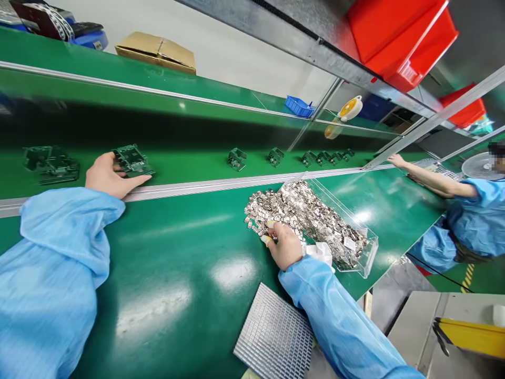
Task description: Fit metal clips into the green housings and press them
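Observation:
My left hand (108,176) is at the left, on the strip behind the metal rail. Its fingers reach behind a green circuit board assembly (134,160), gripping its left side, while the thumb stretches along the front. My right hand (284,246) wears yellow finger covers on two fingertips. Those tips are a little apart, at the near edge of a heap of small silvery metal pieces (272,208). The heap spills out of a clear plastic tray (371,258) lying on the bench. Whether a piece sits between the fingertips is hard to see.
Another board assembly (53,164) stands at far left, and several more (275,156) line the strip rightward. A gridded metal plate (276,337) lies near the bench front, by my right sleeve. Red bins (402,42) hang overhead. At right a co-worker's arm (437,179) reaches over the bench.

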{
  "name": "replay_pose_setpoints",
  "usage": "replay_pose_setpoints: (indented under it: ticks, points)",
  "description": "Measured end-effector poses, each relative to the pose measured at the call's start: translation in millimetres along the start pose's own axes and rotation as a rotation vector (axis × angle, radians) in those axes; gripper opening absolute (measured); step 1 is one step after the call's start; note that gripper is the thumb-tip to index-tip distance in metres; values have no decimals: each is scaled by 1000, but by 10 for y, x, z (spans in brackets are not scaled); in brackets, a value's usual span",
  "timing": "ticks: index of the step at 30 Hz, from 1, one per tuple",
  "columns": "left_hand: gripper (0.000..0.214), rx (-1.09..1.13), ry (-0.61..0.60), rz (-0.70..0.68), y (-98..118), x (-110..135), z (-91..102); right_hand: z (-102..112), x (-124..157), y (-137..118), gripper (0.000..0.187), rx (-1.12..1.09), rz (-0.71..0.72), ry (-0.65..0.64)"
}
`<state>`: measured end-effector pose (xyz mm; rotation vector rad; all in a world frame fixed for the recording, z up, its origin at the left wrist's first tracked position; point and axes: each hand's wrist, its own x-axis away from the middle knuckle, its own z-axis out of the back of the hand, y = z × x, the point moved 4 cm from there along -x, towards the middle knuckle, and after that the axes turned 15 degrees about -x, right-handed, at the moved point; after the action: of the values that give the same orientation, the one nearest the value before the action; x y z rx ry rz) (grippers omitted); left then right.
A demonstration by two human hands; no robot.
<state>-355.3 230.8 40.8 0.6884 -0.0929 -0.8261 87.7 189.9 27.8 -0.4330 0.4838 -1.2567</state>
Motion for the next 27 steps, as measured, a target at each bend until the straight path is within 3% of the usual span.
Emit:
replay_pose_setpoints:
  ticks: [3,6,9,12,14,17,21,27]
  points:
    - [71,229,-48,12,164,325,-36,-69,-50,-52,21,50,-21,-55]
    - [64,626,-183,-54,425,850,-152,-86,-72,-135,21,88,-22,-104]
    - [65,876,-366,-90,668,1502,-263,-77,-76,-209,24,102,4,-135]
    - [68,1030,-610,-35,814,2123,-350,-66,-60,-224,29,75,26,-143]
    - [67,1054,-707,7,851,2432,-378,-57,-43,-199,30,32,37,-131]
    - [66,1062,-772,53,868,2708,-402,-15,-8,-126,30,-67,50,-85]
    - [67,1123,-818,81,956,2863,-395,145,131,-28,26,-258,26,-3]
    - [70,1202,-984,157,1308,3224,-349,441,821,-84,30,-644,-27,3]
